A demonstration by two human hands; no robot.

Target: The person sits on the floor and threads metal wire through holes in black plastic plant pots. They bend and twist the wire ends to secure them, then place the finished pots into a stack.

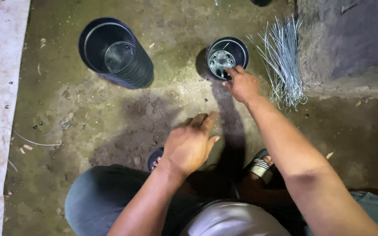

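While I squat over the dirt floor (110, 118), my right hand (243, 85) reaches out, arm nearly straight, fingertips on the near rim of the small black pot (232, 50); whether it grips I cannot tell. The pot stands upright just left of the wire bundle (283, 61). A pinch on the rim would serve best, I judge, keeping it level. My left hand (191, 144) hovers open, holding nothing, above my knee. The pot stack (119, 54) lies well apart, to the left.
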